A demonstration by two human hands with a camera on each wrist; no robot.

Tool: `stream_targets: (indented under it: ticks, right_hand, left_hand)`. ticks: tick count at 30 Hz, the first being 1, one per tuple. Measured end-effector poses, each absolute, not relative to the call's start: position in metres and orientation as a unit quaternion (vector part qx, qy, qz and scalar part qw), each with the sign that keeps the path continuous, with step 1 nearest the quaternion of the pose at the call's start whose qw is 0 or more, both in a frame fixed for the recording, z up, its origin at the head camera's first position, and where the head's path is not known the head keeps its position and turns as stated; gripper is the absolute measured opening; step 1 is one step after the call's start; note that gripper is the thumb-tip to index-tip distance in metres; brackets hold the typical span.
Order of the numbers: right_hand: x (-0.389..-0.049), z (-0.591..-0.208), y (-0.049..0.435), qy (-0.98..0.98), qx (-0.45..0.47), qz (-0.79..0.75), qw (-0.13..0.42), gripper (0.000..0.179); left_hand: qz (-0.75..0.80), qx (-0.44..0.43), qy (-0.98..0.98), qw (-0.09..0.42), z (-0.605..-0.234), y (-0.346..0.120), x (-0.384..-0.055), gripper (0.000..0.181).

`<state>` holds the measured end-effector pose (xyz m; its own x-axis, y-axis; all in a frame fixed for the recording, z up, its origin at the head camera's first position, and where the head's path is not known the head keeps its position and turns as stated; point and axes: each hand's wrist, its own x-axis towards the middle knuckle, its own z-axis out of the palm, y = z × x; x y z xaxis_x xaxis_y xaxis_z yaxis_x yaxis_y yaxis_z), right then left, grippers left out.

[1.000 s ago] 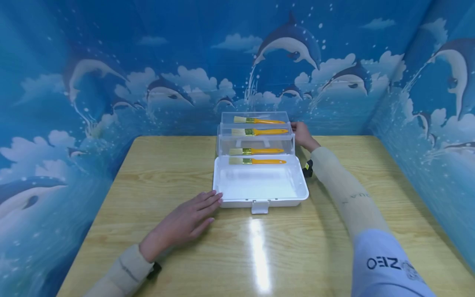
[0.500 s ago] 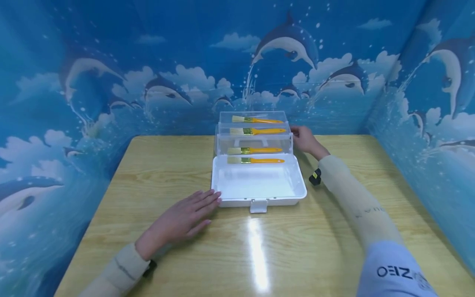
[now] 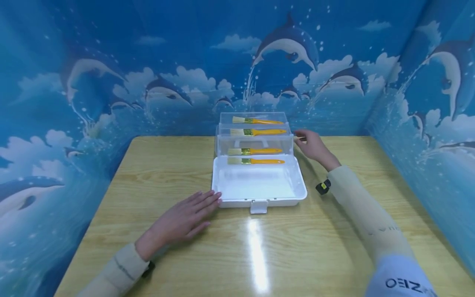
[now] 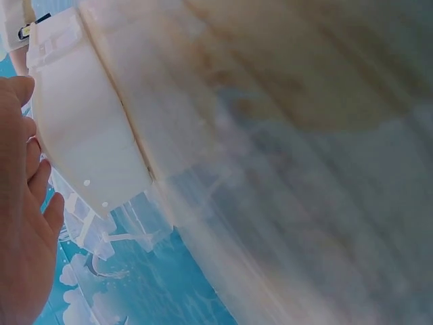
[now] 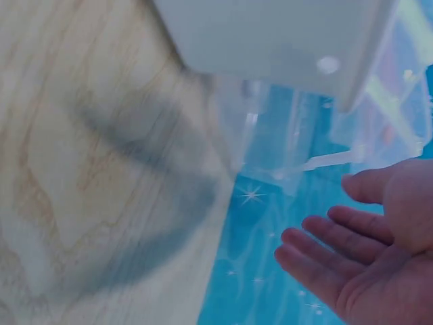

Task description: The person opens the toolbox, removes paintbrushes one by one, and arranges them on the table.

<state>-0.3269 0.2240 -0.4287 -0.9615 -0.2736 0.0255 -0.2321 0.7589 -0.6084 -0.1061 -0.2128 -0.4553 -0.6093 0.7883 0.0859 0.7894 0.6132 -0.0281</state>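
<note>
A white plastic storage box (image 3: 256, 183) stands unfolded on the table, its front latch (image 3: 259, 207) hanging down. Clear tiered trays (image 3: 285, 144) rise behind its base. Several flat paintbrushes (image 3: 265, 132) with yellow handles and pale bristles lie across the tiers, one (image 3: 261, 161) along the back of the white base. My left hand (image 3: 178, 218) rests with straight fingers, its fingertips at the box's front left corner. Just right of the clear trays is my right hand (image 3: 313, 146); the right wrist view shows its palm (image 5: 385, 284) bare and the fingers relaxed, below the box's side.
The wooden table (image 3: 156, 177) carries the box near its far edge. A blue curtain (image 3: 178, 45) printed with dolphins hangs close behind and along both sides. Light reflects in a bright streak in front of the box.
My right hand has drawn back from beside the clear trays, moving right and toward me, its arm shifting along. The left hand, box and brushes stay as they were.
</note>
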Motion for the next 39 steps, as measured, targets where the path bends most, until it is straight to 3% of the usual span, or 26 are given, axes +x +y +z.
stream_targets:
  ticks: [9,20,28,39]
  right_hand:
    - [-0.292,-0.408,0.222,0.942,-0.126,-0.309,-0.017,0.049]
    - [-0.257,-0.385,0.202,0.937,-0.18,-0.292,-0.064,0.045]
    - [-0.247,-0.376,0.186,0.926,-0.245,-0.281,-0.048,0.042]
    - [-0.259,-0.372,0.155,0.919,-0.326,-0.221,0.014,0.046]
  left_hand:
    - [-0.004,-0.434,-0.9,0.041,-0.458,-0.213,-0.104,0.067]
    - [-0.012,-0.433,-0.9,0.039,-0.459,-0.213,-0.105,0.068]
    - [-0.02,-0.426,-0.904,0.033,-0.46,-0.213,-0.103,0.069]
    - [-0.027,-0.423,-0.905,0.033,-0.459,-0.212,-0.102,0.071]
